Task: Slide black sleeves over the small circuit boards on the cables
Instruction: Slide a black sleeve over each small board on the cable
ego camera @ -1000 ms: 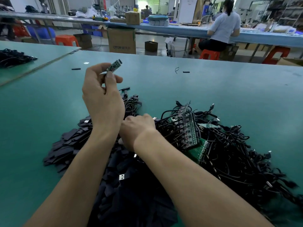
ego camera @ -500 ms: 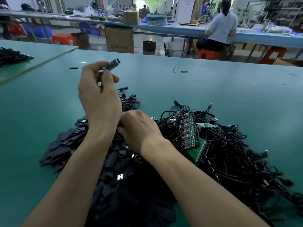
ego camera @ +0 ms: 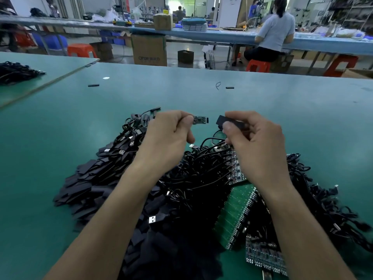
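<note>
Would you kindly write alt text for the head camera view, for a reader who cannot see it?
Above a green table, the left hand pinches a small circuit board and the right hand pinches a black sleeve, the two held end to end with a gap between them. Below lies a heap of black cables, loose sleeves and green board panels.
</note>
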Demonstrator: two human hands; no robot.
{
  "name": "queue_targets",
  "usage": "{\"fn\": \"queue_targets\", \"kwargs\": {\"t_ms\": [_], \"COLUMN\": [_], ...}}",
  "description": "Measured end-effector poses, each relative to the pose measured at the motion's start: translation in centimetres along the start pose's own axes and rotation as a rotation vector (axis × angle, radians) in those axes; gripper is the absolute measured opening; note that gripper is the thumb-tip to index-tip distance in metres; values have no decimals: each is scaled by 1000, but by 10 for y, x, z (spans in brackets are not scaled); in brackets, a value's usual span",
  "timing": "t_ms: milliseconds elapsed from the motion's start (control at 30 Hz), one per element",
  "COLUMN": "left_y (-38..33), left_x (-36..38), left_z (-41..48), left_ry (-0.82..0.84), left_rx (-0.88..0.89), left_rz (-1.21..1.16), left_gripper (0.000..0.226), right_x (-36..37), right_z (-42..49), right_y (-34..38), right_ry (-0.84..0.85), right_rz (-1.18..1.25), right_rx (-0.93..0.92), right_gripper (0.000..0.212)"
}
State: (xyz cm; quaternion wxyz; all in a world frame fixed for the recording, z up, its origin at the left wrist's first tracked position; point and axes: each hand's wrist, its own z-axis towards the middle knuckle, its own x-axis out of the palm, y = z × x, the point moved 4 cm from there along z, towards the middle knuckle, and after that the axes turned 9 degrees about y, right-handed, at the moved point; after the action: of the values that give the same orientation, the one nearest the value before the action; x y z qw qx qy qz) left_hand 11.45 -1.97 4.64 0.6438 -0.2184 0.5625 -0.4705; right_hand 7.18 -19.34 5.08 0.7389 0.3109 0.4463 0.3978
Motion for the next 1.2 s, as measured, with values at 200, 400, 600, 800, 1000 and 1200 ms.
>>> {"fn": "queue_targets", "kwargs": {"t_ms": [200, 400, 600, 800, 1000, 1200], "left_y": [-3, -8, -15, -15, -16, -15], "left_x": [8, 9, 10, 10, 13, 12], "left_z": [-2, -5, -7, -8, -8, -9], "left_ry": [66, 112, 120, 116, 164, 226], "left_rx": [-27, -35, 20, 14, -3, -12], "left_rz": [10, 9, 43, 36, -3, -38], "left_gripper": [32, 37, 36, 37, 38, 38], "right_x": [-2, -5, -6, -7, -5, -5], "right_z": [-6, -4, -6, -6, -6, -8], "right_y": [-8, -4, -3, -4, -2, -1], "right_ry": [11, -17, -62, -70, -54, -86], "right_rz": [9, 49, 112, 108, 89, 57], "right_rx": [-39, -128, -159, -175, -194, -186], "right_gripper": [22, 21, 18, 17, 24, 25]}}
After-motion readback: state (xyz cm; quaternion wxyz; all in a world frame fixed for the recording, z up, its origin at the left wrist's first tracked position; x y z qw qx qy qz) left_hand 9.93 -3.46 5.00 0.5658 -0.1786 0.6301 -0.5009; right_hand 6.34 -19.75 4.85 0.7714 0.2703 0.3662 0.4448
